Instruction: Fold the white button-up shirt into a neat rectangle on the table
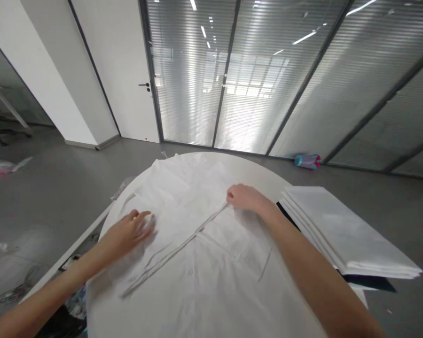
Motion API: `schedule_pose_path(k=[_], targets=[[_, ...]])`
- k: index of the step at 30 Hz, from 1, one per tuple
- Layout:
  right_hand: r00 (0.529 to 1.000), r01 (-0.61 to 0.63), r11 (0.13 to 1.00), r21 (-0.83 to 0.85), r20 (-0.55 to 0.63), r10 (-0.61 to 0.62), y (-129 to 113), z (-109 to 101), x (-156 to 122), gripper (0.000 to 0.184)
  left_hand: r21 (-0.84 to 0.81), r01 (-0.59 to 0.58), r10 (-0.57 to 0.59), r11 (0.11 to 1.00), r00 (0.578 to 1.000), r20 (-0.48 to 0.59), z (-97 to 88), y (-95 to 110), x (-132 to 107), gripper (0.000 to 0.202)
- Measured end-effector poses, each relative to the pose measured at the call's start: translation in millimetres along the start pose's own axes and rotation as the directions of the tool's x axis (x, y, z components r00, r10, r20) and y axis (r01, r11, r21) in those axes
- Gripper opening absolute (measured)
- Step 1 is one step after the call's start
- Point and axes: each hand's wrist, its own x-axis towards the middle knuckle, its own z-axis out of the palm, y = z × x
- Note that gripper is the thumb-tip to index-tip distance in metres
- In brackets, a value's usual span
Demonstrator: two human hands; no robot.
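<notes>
A white button-up shirt [211, 267] is spread over the white round table, its button placket running down the near middle. My right hand [245, 197] is closed in a pinch on the shirt, at the upper right end of a long folded edge [193, 234]. That edge slants down to the lower left across the cloth. My left hand [137, 227] is over the left part of the shirt, its fingers apart and somewhat blurred. Whether its fingertips touch the cloth is hard to see.
A stack of folded white cloth [348, 230] lies at the right over a dark sheet [370, 280]. The table's rim [268, 172] curves behind the shirt. Plastic bags [3, 166] and a blue-and-red item [307, 161] lie on the floor. A glass partition and white door stand beyond.
</notes>
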Motion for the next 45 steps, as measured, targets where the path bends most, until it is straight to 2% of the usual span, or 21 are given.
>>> schedule_pose_path(k=[3,5,6,9,12,14,20,25,27,29,32,35,36,38,40,42,45], targets=[[0.973,-0.045,0.997,0.068,-0.222,0.059,0,-14,25,0.038,-0.138,0.147,-0.120,0.979,0.974,0.190,-11.1,-24,-27,0.061],[0.949,-0.036,0.996,0.086,-0.308,0.061,-3,-7,54,0.046,-0.237,0.201,-0.137,0.950,0.956,0.260,-14.0,-29,-39,0.062],[0.951,-0.033,0.997,0.077,-0.305,0.055,-5,1,69,0.051,-0.284,0.210,-0.136,0.936,0.957,0.258,-14.3,-29,-42,0.062],[0.980,-0.049,0.998,0.045,-0.191,0.057,-11,33,106,0.065,-0.428,0.221,-0.149,0.876,0.969,0.195,-13.9,-25,-46,0.060],[0.988,-0.055,0.997,0.051,-0.145,0.062,-12,61,122,0.072,-0.547,0.241,-0.151,0.802,0.967,0.204,-13.9,-24,-49,0.058],[0.989,-0.050,0.996,0.077,-0.133,0.060,-11,72,125,0.074,-0.586,0.257,-0.156,0.769,0.963,0.217,-14.3,-27,-51,0.057],[0.992,-0.023,0.991,0.131,-0.120,0.039,-8,80,124,0.074,-0.636,0.291,-0.157,0.714,0.953,0.260,-10.6,-35,-56,0.054],[0.980,-0.029,0.992,0.123,-0.191,0.052,0,75,138,0.075,-0.638,0.308,-0.163,0.705,0.947,0.277,-2.7,-38,-56,0.055],[0.973,-0.066,0.990,0.125,-0.211,0.091,6,72,148,0.076,-0.613,0.287,-0.164,0.736,0.954,0.250,-0.7,-39,-58,0.054],[0.972,-0.102,0.985,0.139,-0.195,0.128,10,71,159,0.077,-0.538,0.254,-0.166,0.804,0.964,0.208,-1.0,-38,-61,0.051],[0.976,-0.138,0.979,0.153,-0.144,0.160,14,73,169,0.079,-0.307,0.159,-0.147,0.938,0.987,0.061,-5.3,-29,-64,0.044],[0.977,-0.148,0.977,0.155,-0.132,0.169,22,76,174,0.080,-0.055,0.003,-0.010,0.998,0.992,-0.129,-6.7,-8,-59,0.038],[0.976,-0.155,0.975,0.157,-0.132,0.176,27,77,174,0.080,0.001,-0.058,0.057,0.998,0.986,-0.154,-4.9,0,-54,0.040],[0.970,-0.186,0.970,0.158,-0.127,0.207,41,78,171,0.080,0.073,-0.185,0.193,0.980,0.973,-0.124,1.8,15,-44,0.048],[0.960,-0.233,0.960,0.157,-0.121,0.253,56,79,166,0.079,0.112,-0.299,0.304,0.948,0.952,-0.029,10.4,25,-33,0.057],[0.950,-0.270,0.949,0.162,-0.117,0.290,69,81,160,0.078,0.129,-0.359,0.355,0.925,0.934,0.052,17.4,28,-26,0.061],[0.942,-0.293,0.941,0.171,-0.120,0.315,77,83,151,0.079,0.136,-0.374,0.363,0.918,0.927,0.100,22.5,25,-23,0.064]])
